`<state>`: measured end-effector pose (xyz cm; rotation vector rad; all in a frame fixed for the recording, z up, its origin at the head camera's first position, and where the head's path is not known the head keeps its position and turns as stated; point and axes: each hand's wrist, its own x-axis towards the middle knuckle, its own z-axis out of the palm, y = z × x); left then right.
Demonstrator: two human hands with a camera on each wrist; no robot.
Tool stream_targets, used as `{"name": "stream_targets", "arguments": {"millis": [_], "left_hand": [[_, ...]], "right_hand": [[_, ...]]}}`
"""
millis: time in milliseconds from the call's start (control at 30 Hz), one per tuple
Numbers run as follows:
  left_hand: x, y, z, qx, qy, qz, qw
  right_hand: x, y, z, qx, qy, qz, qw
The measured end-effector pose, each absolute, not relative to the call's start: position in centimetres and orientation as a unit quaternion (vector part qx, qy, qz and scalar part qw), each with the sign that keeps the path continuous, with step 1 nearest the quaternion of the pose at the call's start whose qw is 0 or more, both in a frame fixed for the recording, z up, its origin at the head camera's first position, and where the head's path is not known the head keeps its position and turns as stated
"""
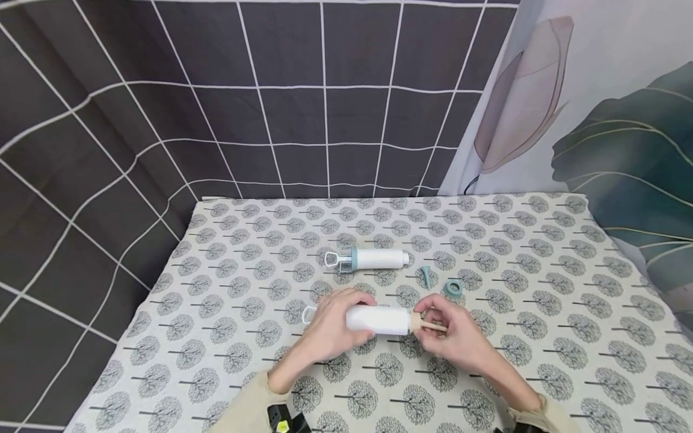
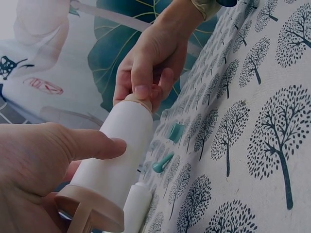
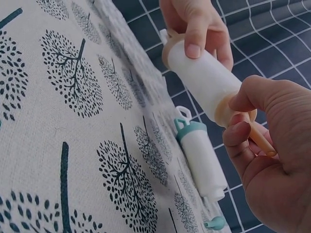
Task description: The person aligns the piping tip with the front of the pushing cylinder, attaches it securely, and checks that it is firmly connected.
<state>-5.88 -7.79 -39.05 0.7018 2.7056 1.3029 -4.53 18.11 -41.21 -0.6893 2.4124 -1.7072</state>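
My left hand (image 1: 337,323) grips the barrel of a large white syringe (image 1: 379,320), fingers wrapped round it near the plunger end. A clear loop handle (image 1: 308,314) sticks out past that hand. In the left wrist view, a beige collar (image 2: 92,206) caps the plunger end. At the other end, my right hand (image 1: 452,331) pinches a beige cap (image 3: 226,109) with thumb and fingers. A slim beige nozzle (image 3: 262,139) runs out from the cap between those fingers. The barrel is held lengthwise, left to right, above the cloth.
Behind the hands lies a second white syringe (image 1: 379,259) with a teal collar (image 1: 354,259) and a loop handle. A teal nozzle (image 1: 426,276) and a teal ring cap (image 1: 453,288) lie right of it on the tree-print cloth (image 1: 260,385). A dark grid-pattern curtain (image 1: 281,114) hangs behind.
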Motion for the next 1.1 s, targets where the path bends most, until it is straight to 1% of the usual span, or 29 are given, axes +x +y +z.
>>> {"name": "stream_targets", "arguments": {"millis": [567,1100], "left_hand": [[-5.92,-7.71,-39.11,0.225,0.878,0.421,0.019],[-5.84,-7.67,-39.03,0.225,0.88,0.418,0.015]], "right_hand": [[-4.6,18.08,-41.0,-0.204,0.782,-0.584,0.078],[-4.74,18.31,-41.56,-0.221,0.785,-0.576,0.057]]}}
